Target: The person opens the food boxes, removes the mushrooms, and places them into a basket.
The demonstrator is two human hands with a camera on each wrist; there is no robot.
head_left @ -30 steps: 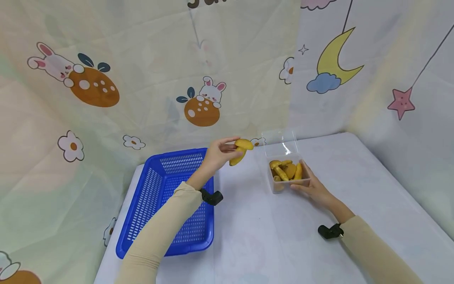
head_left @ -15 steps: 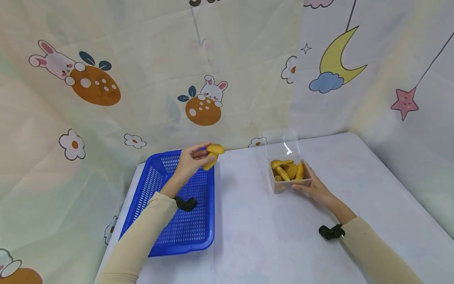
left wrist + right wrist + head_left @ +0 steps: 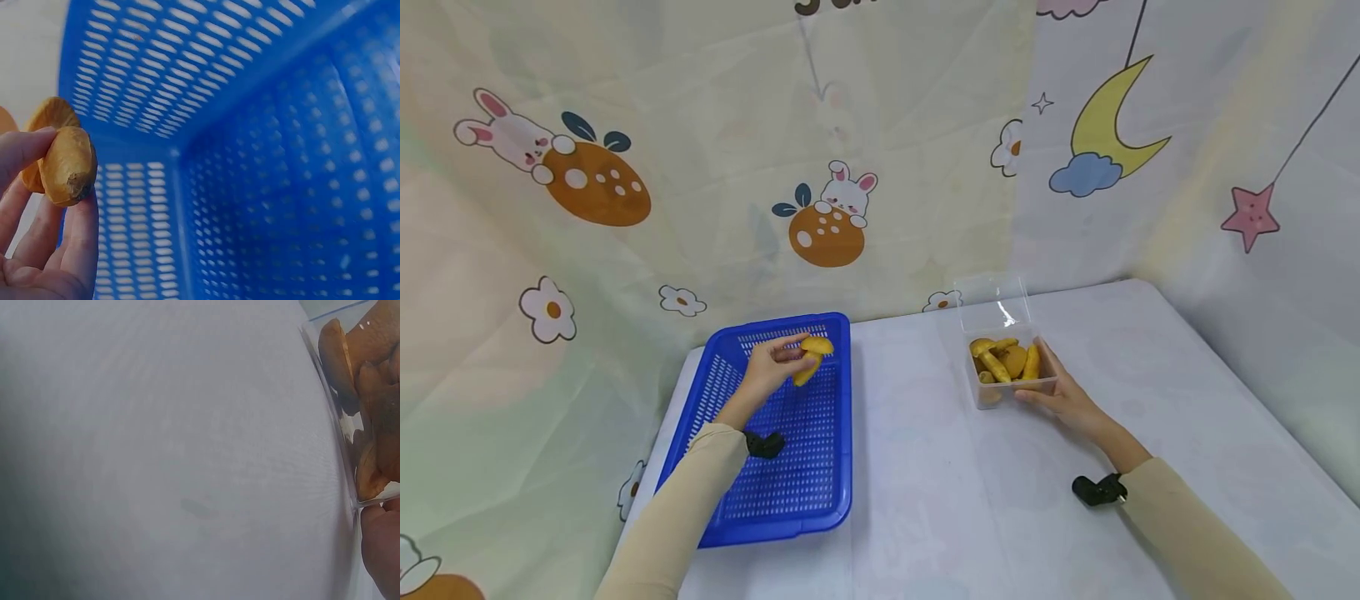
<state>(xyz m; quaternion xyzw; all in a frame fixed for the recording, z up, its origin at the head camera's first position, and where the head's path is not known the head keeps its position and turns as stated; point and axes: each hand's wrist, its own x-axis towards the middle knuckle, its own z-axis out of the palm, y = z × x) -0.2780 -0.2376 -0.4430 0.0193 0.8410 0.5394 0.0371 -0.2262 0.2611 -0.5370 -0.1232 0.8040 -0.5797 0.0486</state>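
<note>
My left hand point(image 3: 767, 368) pinches a yellow mushroom point(image 3: 812, 358) between thumb and fingers, over the blue perforated basket point(image 3: 847, 442). In the left wrist view the mushroom point(image 3: 72, 165) shows its stem end, with a dark patch, toward the camera. On the right, my right hand point(image 3: 1067, 404) grips the near right corner of a clear plastic box point(image 3: 985, 398), thumb along its front and fingers at its side. Several yellow mushrooms point(image 3: 996, 367) lie inside that box. The right wrist view catches only part of the box and my thumb point(image 3: 382, 547).
The box's clear lid point(image 3: 996, 304) stands raised behind it. A white cloth covers the table point(image 3: 925, 467), with a patterned curtain point(image 3: 715, 167) hanging at the back and sides. Each wrist wears a black camera mount point(image 3: 1099, 490).
Holding the mushroom, my left hand has travelled left and downward, from beside the basket's far right corner to over its inside. The right hand has stayed on the box.
</note>
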